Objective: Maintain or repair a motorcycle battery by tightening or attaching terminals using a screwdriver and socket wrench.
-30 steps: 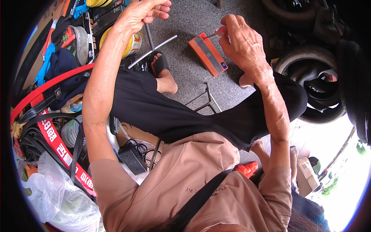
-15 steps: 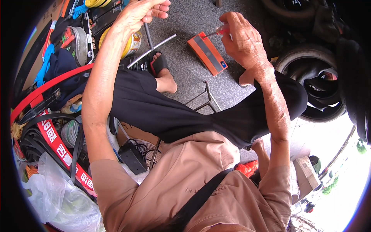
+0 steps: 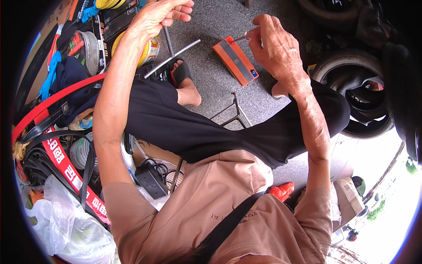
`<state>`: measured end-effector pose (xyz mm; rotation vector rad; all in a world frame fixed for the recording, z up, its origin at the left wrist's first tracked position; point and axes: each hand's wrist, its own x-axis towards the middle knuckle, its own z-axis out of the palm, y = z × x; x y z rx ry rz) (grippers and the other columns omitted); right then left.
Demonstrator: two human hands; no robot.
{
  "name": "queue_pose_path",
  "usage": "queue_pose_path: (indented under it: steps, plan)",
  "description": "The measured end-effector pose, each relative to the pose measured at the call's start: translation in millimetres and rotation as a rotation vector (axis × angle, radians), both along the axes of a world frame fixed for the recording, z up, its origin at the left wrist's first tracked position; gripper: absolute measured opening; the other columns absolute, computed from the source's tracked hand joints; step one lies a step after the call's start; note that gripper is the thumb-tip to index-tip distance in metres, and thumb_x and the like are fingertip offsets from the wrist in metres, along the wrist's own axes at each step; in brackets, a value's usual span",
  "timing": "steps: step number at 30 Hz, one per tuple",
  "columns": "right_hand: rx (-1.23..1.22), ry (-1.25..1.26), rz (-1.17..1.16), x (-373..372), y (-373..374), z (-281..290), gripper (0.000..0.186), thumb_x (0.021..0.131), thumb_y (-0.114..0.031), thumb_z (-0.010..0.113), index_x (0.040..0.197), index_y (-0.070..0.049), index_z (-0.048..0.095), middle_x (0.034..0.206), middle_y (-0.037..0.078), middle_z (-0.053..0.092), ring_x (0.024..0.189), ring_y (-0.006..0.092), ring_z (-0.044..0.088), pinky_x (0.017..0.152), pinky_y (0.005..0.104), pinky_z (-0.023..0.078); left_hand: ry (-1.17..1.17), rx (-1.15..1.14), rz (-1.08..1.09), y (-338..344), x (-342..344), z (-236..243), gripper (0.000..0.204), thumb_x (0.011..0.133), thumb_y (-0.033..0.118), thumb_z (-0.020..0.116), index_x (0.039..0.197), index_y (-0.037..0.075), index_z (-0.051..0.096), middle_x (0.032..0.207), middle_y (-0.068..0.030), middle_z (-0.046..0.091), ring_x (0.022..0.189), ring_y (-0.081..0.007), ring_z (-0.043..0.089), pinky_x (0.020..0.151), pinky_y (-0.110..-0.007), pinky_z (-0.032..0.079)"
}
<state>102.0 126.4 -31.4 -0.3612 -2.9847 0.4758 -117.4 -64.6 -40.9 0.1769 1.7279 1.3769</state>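
My right hand [image 3: 279,50] is closed around the small translucent handle of a screwdriver [image 3: 251,34]. Its thin dark shaft points left and overlaps the upper end of an orange box with a dark top strip [image 3: 236,61]; whether the tip touches the box, I cannot tell. At the top edge, my left hand [image 3: 169,14] is held up with its fingers curled together. Part of it is cut off by the frame, and anything pinched in it is hidden. Below that hand, a T-shaped metal tool [image 3: 182,51] with a silver bar stands near a sandalled foot [image 3: 190,90].
Old tyres [image 3: 351,66] are stacked at the right. On the left lie a red curved band [image 3: 59,94], black straps, tins and a clear plastic bag [image 3: 70,224]. A metal stand [image 3: 238,112] is between my legs, and a black power adapter [image 3: 151,180] lies beside my hip.
My right hand's fingers have shifted slightly, and the screwdriver handle has turned, its red part no longer showing. My left hand stays in nearly the same place.
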Motion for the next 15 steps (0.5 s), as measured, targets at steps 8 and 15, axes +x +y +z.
queue_pose_path:
  steps: [8, 15]
  plan:
    - [0.032, -0.172, -0.105, -6.2, -13.3, 20.1, 0.030, 0.090, -0.026, 0.064, 0.108, -0.004, 0.053, 0.098, 0.015, 0.063, 0.087, 0.0311, 0.067, 0.073, 0.0400, 0.053, 0.011, -0.006, -0.013, 0.3, 0.2, -3.2, 0.021, 0.092, 0.026, 0.064, 0.095, 0.005, 0.066, 0.080, -0.0050, 0.067, 0.063, -0.0133, 0.067, 0.043, -0.015, 0.037]
    - [0.055, 0.118, 0.030, -0.6, -1.7, 6.2, 0.032, 0.089, -0.027, 0.066, 0.108, -0.005, 0.054, 0.099, 0.015, 0.063, 0.085, 0.0309, 0.066, 0.072, 0.0407, 0.053, 0.020, -0.011, -0.017, -1.4, 1.7, -0.4, 0.021, 0.092, 0.026, 0.064, 0.094, 0.005, 0.066, 0.080, -0.0049, 0.067, 0.063, -0.0129, 0.067, 0.043, -0.016, 0.037]
